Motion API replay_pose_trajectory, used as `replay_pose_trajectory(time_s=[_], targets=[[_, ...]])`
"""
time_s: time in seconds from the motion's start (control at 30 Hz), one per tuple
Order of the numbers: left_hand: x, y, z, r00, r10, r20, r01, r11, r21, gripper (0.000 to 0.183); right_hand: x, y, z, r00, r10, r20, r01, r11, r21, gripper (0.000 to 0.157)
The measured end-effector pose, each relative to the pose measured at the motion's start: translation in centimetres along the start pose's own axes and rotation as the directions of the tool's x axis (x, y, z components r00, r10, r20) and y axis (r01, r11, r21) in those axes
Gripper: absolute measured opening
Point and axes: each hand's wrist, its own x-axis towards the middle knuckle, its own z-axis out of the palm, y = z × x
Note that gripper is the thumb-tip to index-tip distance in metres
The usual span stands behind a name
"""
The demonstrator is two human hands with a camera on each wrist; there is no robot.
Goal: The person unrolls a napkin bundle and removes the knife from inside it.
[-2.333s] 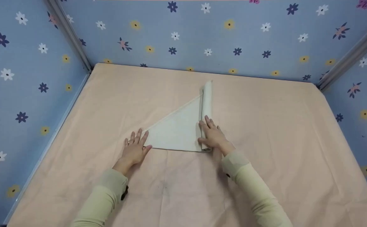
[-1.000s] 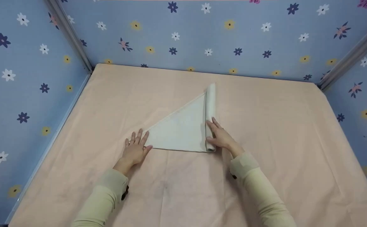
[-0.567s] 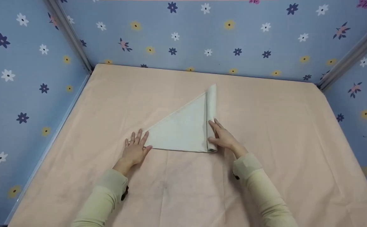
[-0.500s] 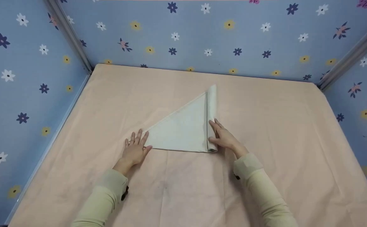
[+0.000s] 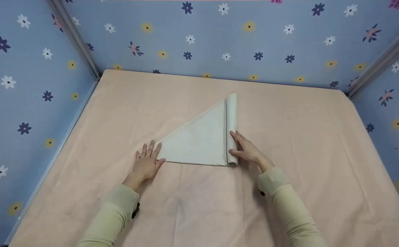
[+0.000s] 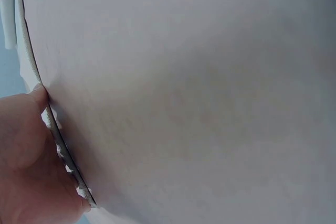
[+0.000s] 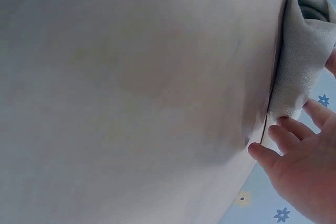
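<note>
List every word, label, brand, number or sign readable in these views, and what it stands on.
None: no readable text in any view.
Pale mint-green, partly rolled fabric cloth: no lettering visible.
Smooth blue wall panels: printed flowers and other motifs only, no words or numbers.
Creased peach-coloured fabric cover: no text visible.
Small dark object at the left pale-green sleeve cuff: too small to tell whether it bears any marking.

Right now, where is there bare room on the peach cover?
The peach cover lies bare right of the right hand and between the pale cloth and back wall. Crowded: the middle, from the left hand across cloth to rolled edge.
</note>
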Motion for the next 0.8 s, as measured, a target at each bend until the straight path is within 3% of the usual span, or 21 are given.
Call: replay_pose_trajectory(time_s=[0.57,0.8], targets=[[0.1,0.0,0.0,1.000,-0.024,0.008,0.024,1.000,0.002,0.062,-0.3,-0.1,-0.3,1.000,0.007,-0.010,-0.007,1.000,0.009,0.073],[0.1,-0.1,0.1,1.000,-0.013,0.009,0.013,1.000,-0.012,0.063,0.0,-1.1,0.0,0.997,0.060,-0.045,-0.059,0.998,0.021,0.071]])
